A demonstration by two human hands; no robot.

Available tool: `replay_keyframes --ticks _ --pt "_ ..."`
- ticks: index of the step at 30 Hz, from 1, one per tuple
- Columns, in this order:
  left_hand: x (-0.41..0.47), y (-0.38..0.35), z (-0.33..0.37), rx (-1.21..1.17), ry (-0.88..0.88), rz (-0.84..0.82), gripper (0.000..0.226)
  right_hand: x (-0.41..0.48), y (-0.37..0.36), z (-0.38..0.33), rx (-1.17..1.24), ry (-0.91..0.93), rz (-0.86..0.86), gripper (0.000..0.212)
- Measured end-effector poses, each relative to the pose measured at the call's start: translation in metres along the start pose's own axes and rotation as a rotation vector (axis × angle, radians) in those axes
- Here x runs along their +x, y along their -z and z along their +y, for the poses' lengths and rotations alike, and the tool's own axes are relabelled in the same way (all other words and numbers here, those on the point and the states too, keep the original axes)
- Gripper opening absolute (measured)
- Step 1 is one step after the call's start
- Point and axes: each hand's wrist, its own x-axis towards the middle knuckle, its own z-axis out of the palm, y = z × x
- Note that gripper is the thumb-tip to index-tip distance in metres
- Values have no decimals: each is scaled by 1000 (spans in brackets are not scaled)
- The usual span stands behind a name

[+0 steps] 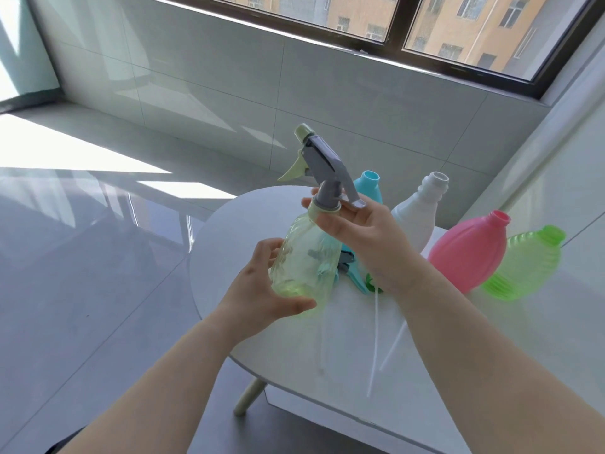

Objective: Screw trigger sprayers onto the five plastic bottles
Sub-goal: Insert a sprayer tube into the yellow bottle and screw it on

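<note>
My left hand (262, 290) grips the base of a pale yellow-green clear bottle (306, 257), held tilted above the table's left edge. A grey trigger sprayer (322, 162) with a pale green nozzle and lever sits on the bottle's neck. My right hand (363, 234) has its fingers closed around the sprayer's pale green collar (324, 209). Four capless bottles stand behind: blue (370, 183), white (420, 213), pink (468, 253) and green (527, 265).
A white round table (262, 208) carries the bottles. Loose sprayers lie behind my right wrist: a blue one (352, 273) and a green part (371, 283), with white dip tubes (373, 345) trailing toward me. A tiled wall and window stand behind; grey floor lies to the left.
</note>
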Motion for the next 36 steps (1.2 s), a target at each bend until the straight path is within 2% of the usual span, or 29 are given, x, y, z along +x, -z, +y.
replay_keyframes --ticks 5,7,9,11,13,17,18,20,22,23,25,26,27,28,29,32,36 --pt "0 -2 -1 -26 -17 21 71 -2 -9 4 -39 -11 180 18" --pt "0 0 -1 -14 -15 -8 72 3 -4 0 -80 -42 103 17" --pt "1 2 -1 -2 -11 -37 73 10 2 -8 -169 -74 -48 12" --pt "2 2 1 8 -14 -46 73 17 4 -13 -248 -83 -117 24" --pt "2 0 1 4 -19 -26 73 21 -3 -12 -241 -66 -12 26" --pt "0 -4 1 -21 -17 23 71 23 -29 6 -94 22 373 34" --pt "0 -4 1 -18 -22 32 71 23 -33 10 -98 40 437 43" --pt "-1 -5 1 -14 -27 45 73 24 -39 9 -138 47 500 47" --pt "-1 -5 2 -22 -18 40 71 24 -34 7 -127 25 458 43" --pt "0 -4 2 -28 -11 25 71 23 -29 3 -104 6 362 39" --pt "1 -1 1 -23 -9 -21 74 19 -12 -4 -99 -53 13 16" --pt "1 1 1 -12 -15 -44 74 18 -3 -7 -145 -90 -115 24" --pt "2 1 2 -2 -22 -63 75 18 5 -10 -197 -117 -201 42" --pt "2 1 2 -1 -24 -71 74 19 6 -14 -235 -129 -234 50" --pt "2 -1 2 -8 -19 -66 74 20 6 -15 -263 -139 -221 47" --pt "2 -4 2 -44 2 -26 70 20 -5 -11 -182 -115 -87 12" --pt "2 -5 -1 -24 -32 -28 72 16 -15 5 -13 -11 81 16"
